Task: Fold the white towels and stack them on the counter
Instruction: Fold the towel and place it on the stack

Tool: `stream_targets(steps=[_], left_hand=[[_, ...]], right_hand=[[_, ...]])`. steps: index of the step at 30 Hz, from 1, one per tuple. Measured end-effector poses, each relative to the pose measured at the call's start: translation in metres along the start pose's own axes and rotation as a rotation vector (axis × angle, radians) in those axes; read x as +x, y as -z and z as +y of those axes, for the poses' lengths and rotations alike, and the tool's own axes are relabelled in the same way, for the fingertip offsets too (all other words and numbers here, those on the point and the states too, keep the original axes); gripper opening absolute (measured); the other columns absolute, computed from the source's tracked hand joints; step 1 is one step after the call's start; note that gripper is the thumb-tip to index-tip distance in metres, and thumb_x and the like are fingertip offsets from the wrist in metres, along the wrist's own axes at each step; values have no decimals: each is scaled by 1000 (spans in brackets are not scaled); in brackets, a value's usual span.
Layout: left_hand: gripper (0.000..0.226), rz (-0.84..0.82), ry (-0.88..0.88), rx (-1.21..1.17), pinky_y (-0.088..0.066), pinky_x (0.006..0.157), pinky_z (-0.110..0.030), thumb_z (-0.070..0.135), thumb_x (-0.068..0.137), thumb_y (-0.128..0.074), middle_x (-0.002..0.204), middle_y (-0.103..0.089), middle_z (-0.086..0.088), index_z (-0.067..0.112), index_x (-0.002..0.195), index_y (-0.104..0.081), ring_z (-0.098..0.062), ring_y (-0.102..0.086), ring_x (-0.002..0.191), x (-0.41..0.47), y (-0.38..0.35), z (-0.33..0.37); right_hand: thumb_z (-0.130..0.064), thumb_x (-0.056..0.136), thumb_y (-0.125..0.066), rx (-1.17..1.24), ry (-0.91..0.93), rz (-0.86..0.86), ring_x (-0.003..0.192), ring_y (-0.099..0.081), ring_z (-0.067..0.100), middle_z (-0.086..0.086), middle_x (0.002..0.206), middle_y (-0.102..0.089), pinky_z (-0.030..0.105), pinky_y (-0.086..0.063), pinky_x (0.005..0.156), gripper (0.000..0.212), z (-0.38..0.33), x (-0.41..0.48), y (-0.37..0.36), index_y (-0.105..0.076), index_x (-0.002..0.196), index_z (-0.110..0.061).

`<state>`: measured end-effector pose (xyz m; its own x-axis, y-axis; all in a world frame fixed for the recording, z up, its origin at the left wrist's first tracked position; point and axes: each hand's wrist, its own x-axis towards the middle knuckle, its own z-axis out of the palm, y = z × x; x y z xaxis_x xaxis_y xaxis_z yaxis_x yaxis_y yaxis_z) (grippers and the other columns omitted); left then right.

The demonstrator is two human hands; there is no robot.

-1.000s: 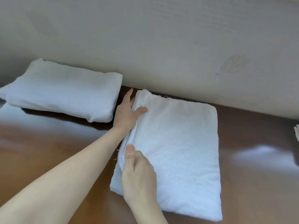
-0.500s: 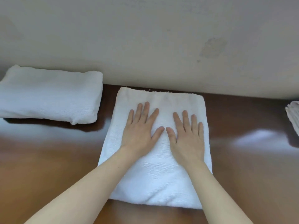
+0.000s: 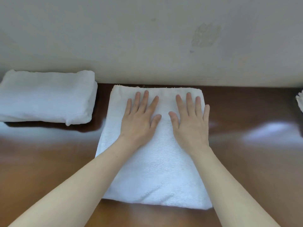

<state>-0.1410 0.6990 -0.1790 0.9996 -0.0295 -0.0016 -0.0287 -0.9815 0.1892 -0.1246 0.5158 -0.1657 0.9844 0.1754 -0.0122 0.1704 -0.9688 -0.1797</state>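
Note:
A folded white towel (image 3: 157,171) lies flat on the glossy brown counter (image 3: 249,161), its far edge against the wall. My left hand (image 3: 139,118) and my right hand (image 3: 190,122) both press down on its far half, palms flat, fingers straight and spread, thumbs almost meeting. To the left, apart from it, sits a thicker stack of folded white towels (image 3: 47,97). At the right edge of the view a bit of another white towel (image 3: 300,100) shows, mostly cut off.
A plain beige wall (image 3: 147,38) rises right behind the counter, with a scuffed patch at upper right. Bare counter shows between the two towels and to the right of the middle one.
One second ago both hands gripped the towel's left edge. Since then they moved onto its top and lie flat, sliding slightly toward the wall and apart.

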Motion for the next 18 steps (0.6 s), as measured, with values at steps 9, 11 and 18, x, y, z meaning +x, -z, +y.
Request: stream_targets(steps=[9,11,18], left_hand=[[62,-47,4,-26,10,123,-39,56,101,-14,168,2,6,34,159,-7,-15,8,153,18,-1,-11],[63,-76,44,-31,11,123,-40,56,102,-15,168,4,4,32,159,-6,-16,11,153,16,4,-9],[67,-30,35,-96,11,121,-46,64,100,-14,167,12,3,34,159,0,-20,18,152,-80,13,11]], right_hand=[[-63,97,-1,57,-85,-59,152,10,21,-5,166,3,52,1,121,63,5,7,-13,-2,156,-41],[-61,98,0,66,-78,-85,152,10,22,-3,166,3,52,1,121,63,5,7,-10,-2,157,-39],[-67,93,11,128,-49,-41,152,11,24,-3,166,5,54,11,120,67,-18,-33,5,5,155,-42]])
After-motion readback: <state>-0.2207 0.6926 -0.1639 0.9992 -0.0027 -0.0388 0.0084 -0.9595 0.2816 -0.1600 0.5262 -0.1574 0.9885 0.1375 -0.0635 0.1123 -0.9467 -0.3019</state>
